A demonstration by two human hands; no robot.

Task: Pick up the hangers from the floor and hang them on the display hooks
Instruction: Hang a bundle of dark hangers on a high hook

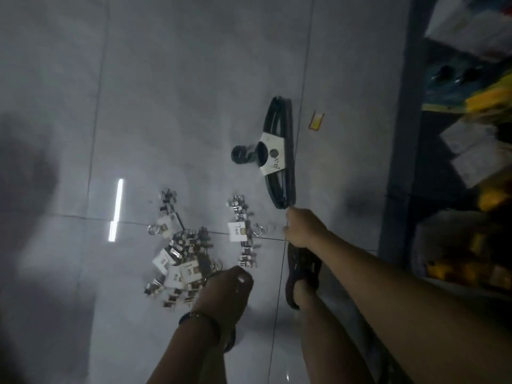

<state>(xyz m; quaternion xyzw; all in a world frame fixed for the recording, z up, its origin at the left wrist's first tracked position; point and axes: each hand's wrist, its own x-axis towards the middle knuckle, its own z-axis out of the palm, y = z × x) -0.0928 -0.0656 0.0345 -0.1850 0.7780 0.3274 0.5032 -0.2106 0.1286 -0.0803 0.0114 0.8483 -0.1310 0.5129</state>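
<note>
We look down on a grey tiled floor [171, 92], with a shelf [468, 106] of blurred packaged goods along the right edge. Our bare legs and a sandalled foot [302, 273] come in from below. On the floor near the shelf lies a bundle of black hangers [285, 153], held together by a white paper band [273, 152], its hook pointing left. Our right hand [303, 228] reaches down to the near end of that bundle, fingers curled and touching its tip; whether they have actually closed around it we cannot tell, as the back of the hand hides the grip. Left of the black bundle lies a set of metal clip hangers [241, 231] with a white label, a second, single set [166, 214] further left, and below that a tangled heap of more clip hangers [182, 267]. Our left hand [224, 289], a bracelet [199, 317] on the wrist, is lowered onto the near right edge of that heap, fingers bent downward against it; what it grips, if anything, is hidden. A small yellow and red tag [317, 121] lies on the floor, just right of the black hangers.
</note>
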